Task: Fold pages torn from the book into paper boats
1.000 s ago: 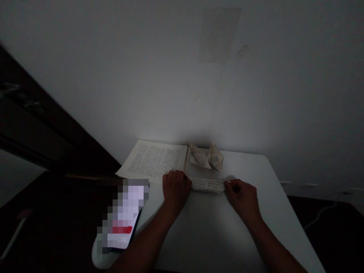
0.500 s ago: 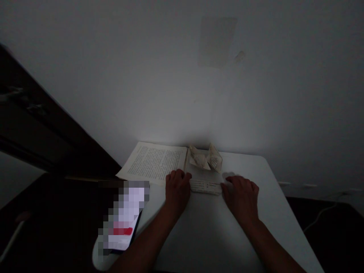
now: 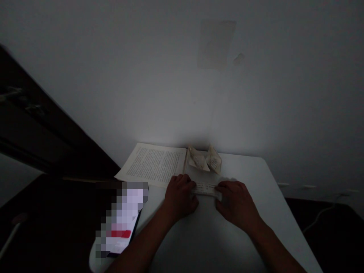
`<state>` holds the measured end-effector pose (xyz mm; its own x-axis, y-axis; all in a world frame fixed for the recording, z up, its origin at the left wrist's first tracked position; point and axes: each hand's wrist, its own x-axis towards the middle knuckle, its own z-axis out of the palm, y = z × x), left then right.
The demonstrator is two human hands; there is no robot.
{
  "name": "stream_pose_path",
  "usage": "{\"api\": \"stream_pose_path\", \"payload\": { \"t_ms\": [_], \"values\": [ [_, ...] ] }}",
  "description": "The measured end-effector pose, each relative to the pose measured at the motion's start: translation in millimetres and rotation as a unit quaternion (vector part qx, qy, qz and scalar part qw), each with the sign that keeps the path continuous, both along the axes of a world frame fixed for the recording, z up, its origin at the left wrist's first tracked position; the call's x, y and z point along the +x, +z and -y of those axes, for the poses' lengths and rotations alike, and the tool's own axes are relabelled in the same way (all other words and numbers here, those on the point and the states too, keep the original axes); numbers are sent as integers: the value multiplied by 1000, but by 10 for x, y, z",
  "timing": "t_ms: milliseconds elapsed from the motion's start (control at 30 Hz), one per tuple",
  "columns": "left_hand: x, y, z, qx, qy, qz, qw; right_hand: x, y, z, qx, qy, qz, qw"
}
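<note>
A narrow folded strip of printed paper (image 3: 206, 189) lies low on the white table, between my two hands. My left hand (image 3: 182, 195) grips its left end, fingers on the far side and thumb on the near side. At the opposite end, my right hand (image 3: 234, 201) holds the paper the same way, between fingers and thumb. Both ends of the strip are partly covered by fingers. Just beyond it stands a folded paper shape (image 3: 205, 159) with pointed peaks, made from printed paper.
An open book (image 3: 156, 163) with a printed page lies at the back left, against the wall. A lit phone (image 3: 122, 223), its screen blurred, rests near the left edge of the white table (image 3: 273, 212). A dark door (image 3: 51, 113) stands at left; a cable (image 3: 320, 218) hangs at right.
Both hands have closed in on the strip's ends, the right one moving left. The thumbs are now at the near edge, and the folded strip looks narrower.
</note>
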<state>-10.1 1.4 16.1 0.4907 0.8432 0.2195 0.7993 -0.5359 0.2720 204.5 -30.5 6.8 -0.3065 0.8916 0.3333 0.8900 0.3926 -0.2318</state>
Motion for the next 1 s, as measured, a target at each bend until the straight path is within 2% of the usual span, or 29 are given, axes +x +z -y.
{"api": "stream_pose_path", "payload": {
  "t_ms": [100,267,667,867,1000],
  "values": [
    [-17,-1,-11,-12,-12,-5,1000,41,-17,-9,-2,21,6,1000],
    [-30,-87,-60,-8,-17,2,1000,117,-42,-44,5,67,13,998],
    [-18,-276,-157,88,-70,64,992,132,-51,-55,31,96,-31,994],
    [7,-227,-112,71,-113,111,985,83,-67,-61,45,82,-111,989],
    [29,-184,-54,46,-159,118,979,18,-82,-55,31,106,-143,984]
  ]
}}
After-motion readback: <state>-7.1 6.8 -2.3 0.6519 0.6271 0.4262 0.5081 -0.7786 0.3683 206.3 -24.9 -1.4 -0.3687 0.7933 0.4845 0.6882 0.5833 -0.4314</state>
